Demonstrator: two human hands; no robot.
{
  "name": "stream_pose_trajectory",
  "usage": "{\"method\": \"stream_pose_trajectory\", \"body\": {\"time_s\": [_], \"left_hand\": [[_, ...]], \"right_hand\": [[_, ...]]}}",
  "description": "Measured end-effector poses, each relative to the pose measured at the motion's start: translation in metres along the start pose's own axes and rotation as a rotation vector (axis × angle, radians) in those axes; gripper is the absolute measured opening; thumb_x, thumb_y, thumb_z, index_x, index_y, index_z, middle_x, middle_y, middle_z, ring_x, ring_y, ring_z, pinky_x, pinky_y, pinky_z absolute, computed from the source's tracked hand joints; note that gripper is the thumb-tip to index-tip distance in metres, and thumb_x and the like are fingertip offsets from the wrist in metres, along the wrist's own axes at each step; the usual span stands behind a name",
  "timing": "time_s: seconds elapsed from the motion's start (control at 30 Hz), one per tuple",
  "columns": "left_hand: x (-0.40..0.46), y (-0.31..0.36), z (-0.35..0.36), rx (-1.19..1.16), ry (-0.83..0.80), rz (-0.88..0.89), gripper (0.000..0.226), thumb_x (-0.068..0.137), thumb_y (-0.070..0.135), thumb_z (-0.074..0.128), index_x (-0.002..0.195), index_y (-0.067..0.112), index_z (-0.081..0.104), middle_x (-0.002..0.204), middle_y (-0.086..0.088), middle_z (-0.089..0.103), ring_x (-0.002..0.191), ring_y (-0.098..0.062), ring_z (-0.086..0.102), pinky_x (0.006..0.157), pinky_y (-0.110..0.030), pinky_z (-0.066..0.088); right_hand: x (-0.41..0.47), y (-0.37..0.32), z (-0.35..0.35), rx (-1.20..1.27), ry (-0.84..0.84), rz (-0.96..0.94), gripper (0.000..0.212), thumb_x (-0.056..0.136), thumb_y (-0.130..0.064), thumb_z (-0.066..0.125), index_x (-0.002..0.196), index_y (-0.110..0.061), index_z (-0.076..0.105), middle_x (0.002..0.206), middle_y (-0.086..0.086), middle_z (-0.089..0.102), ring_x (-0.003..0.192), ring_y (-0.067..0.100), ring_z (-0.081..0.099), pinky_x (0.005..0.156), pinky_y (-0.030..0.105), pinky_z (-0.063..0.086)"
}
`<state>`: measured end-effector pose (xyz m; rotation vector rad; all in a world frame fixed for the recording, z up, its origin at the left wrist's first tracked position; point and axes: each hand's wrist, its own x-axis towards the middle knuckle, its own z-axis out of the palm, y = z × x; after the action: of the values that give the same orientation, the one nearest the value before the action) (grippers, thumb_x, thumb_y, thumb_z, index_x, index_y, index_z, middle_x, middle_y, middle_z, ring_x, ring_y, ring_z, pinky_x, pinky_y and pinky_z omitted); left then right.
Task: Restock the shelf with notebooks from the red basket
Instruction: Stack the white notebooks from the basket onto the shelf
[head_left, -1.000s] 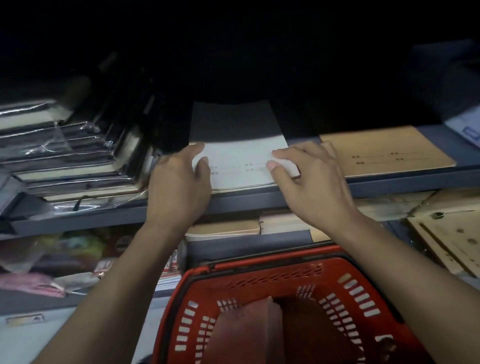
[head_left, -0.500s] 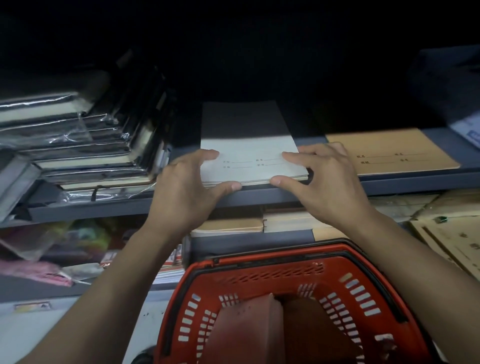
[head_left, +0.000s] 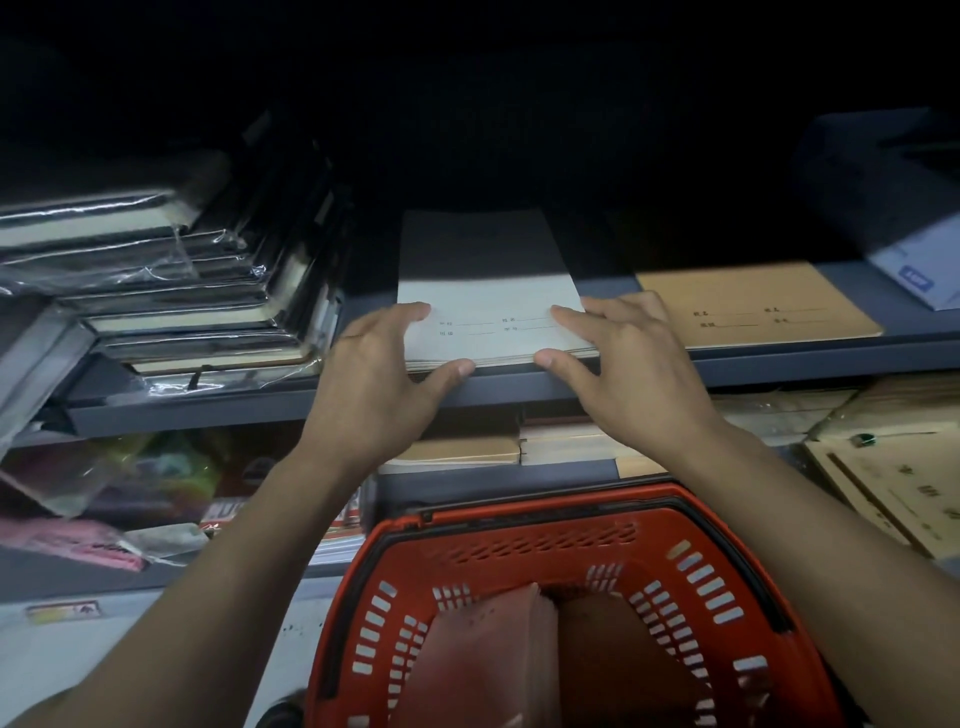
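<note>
Notebooks (head_left: 488, 317), a pale stack, lie on the grey shelf (head_left: 519, 387) with their near edge at its lip. A second ago both hands lay flatter on the cover; now the thumbs have dropped to the stack's front edge. The left hand (head_left: 374, 384) and right hand (head_left: 628, 379) each pinch a near corner, fingers on top, thumb at the edge: probably squaring the stack. More brown notebooks (head_left: 519, 654) wait in the red basket (head_left: 519, 530) below.

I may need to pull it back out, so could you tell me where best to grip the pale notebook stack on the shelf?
Grip the pale notebook stack at its front corners, from the aisle side: it lies flat, its near edge at the shelf lip.
</note>
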<state>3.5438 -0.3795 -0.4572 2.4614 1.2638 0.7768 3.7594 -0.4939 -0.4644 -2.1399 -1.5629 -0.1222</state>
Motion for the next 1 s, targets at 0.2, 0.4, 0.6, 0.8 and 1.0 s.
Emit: {"method": "stream_pose_trajectory", "body": {"time_s": [0.2, 0.4, 0.6, 0.8, 1.0], "left_hand": [[-0.005, -0.003, -0.001, 0.004, 0.003, 0.008, 0.08, 0.087, 0.054, 0.07, 0.15, 0.015, 0.04, 0.145, -0.004, 0.053, 0.136, -0.023, 0.046, 0.113, -0.043, 0.042], [-0.028, -0.005, -0.011, 0.017, 0.035, 0.07, 0.073, 0.088, 0.042, 0.073, 0.149, 0.016, 0.042, 0.139, -0.003, 0.049, 0.13, -0.019, 0.046, 0.11, -0.039, 0.043], [-0.057, -0.003, -0.022, 0.075, 0.071, 0.172, 0.058, 0.089, 0.03, 0.073, 0.14, 0.014, 0.051, 0.125, -0.001, 0.053, 0.12, -0.018, 0.048, 0.103, -0.033, 0.044], [-0.091, -0.006, -0.025, 0.131, 0.012, 0.19, 0.054, 0.089, 0.033, 0.071, 0.137, 0.016, 0.053, 0.125, 0.0, 0.054, 0.116, -0.017, 0.049, 0.097, -0.032, 0.046], [-0.123, -0.006, -0.03, 0.108, -0.04, 0.127, 0.055, 0.092, 0.034, 0.069, 0.142, 0.019, 0.052, 0.131, 0.002, 0.053, 0.123, -0.016, 0.047, 0.099, -0.031, 0.045]], "right_hand": [[-0.013, -0.001, 0.003, 0.009, 0.019, -0.018, 0.063, 0.101, -0.051, 0.053, 0.155, -0.019, 0.046, 0.149, 0.006, 0.053, 0.14, 0.026, 0.033, 0.111, 0.04, 0.039], [-0.036, -0.002, -0.002, 0.027, 0.061, -0.015, 0.066, 0.099, -0.045, 0.059, 0.155, -0.014, 0.041, 0.143, 0.002, 0.05, 0.137, 0.023, 0.036, 0.106, 0.037, 0.042], [-0.075, -0.004, -0.006, 0.02, 0.106, -0.067, 0.055, 0.096, -0.034, 0.063, 0.144, -0.01, 0.051, 0.132, 0.003, 0.049, 0.129, 0.022, 0.043, 0.096, 0.036, 0.051], [-0.107, -0.008, -0.004, 0.02, 0.05, -0.1, 0.047, 0.096, -0.035, 0.059, 0.138, -0.013, 0.058, 0.122, -0.001, 0.052, 0.119, 0.018, 0.047, 0.092, 0.035, 0.051], [-0.134, -0.012, 0.001, 0.038, -0.042, -0.084, 0.042, 0.097, -0.034, 0.06, 0.136, -0.017, 0.06, 0.12, -0.004, 0.055, 0.115, 0.014, 0.047, 0.092, 0.032, 0.049]]}}
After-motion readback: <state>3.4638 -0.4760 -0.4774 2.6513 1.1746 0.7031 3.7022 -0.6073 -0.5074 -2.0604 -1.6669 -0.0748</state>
